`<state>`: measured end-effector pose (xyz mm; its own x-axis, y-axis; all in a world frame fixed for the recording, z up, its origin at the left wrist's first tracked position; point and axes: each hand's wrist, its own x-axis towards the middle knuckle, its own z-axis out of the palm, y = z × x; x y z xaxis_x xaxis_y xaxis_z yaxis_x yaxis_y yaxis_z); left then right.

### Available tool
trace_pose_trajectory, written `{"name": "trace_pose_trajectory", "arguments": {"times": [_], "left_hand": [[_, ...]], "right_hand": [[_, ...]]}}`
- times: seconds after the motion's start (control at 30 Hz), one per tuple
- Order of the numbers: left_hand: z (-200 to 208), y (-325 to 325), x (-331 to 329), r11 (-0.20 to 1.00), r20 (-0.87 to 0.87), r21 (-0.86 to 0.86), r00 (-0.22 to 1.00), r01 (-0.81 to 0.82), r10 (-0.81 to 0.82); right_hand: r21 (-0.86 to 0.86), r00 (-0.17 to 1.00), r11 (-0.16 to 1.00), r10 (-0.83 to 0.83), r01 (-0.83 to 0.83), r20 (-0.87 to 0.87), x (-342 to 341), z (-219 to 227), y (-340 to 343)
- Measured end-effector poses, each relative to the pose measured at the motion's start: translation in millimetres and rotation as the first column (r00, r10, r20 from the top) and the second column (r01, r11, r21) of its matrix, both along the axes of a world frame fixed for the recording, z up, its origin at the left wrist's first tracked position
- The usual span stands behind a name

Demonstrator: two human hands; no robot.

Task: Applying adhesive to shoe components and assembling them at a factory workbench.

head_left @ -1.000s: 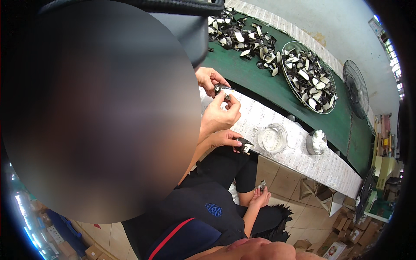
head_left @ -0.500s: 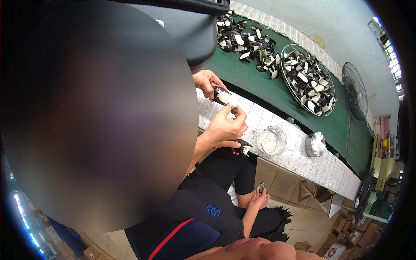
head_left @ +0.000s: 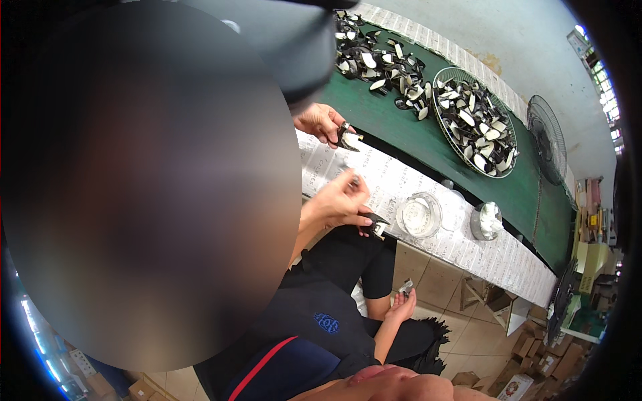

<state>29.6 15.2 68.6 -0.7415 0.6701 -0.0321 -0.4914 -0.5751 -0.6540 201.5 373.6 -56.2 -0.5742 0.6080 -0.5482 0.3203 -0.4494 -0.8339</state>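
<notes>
My left hand shows only in part, behind a co-worker's arm. Its fingers are closed on a black shoe heel with a white inner face, at the near table edge. Low over my lap, my right hand pinches a small grey piece, too small to make out further. To the left, a co-worker's far hand holds another black shoe heel over the paper strip. The co-worker's nearer hand is smeared by motion, with something small at its fingertips.
A glass bowl of white paste and a jar with white stuff stand on the printed paper. Beyond, on the green tabletop, are a wire basket of heels, a loose heap of heels and a fan.
The co-worker's nearer hand has drawn back from the far heel, which is now turned differently. My right hand has tipped the grey piece slightly upward. My left hand has hardly moved.
</notes>
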Motion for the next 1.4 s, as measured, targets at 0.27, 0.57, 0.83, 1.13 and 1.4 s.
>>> {"name": "trace_pose_trajectory", "arguments": {"times": [0.27, 0.57, 0.83, 1.13, 1.4], "left_hand": [[-35.0, 8.3, 13.3, 0.311, -0.527, -0.844, 0.783, -0.437, -0.331], [26.0, 21.7, 22.6, 0.300, -0.558, -0.801, 0.827, -0.518, -0.063], [84.1, 36.6, 26.0, 0.239, -0.539, -0.833, 0.829, -0.499, -0.147], [109.2, 42.3, 31.3, 0.248, -0.586, -0.804, 0.791, -0.541, -0.175], [112.3, 38.7, 36.7, 0.281, -0.601, -0.791, 0.776, -0.543, -0.193]], "right_hand": [[0.330, 0.865, 0.924, 0.319, -0.193, -0.387, -102.6, 108.5, 9.7], [0.891, 0.811, 0.111, 0.473, -0.441, 0.343, -174.4, 131.4, -6.5], [0.943, 0.592, 0.034, 0.786, -0.332, 0.180, -110.0, 265.7, -94.5], [0.933, 0.448, -0.334, 0.820, -0.130, 0.356, -92.7, 315.4, -143.6], [0.922, 0.455, -0.369, 0.806, -0.114, 0.379, -94.6, 314.0, -144.5]]}}
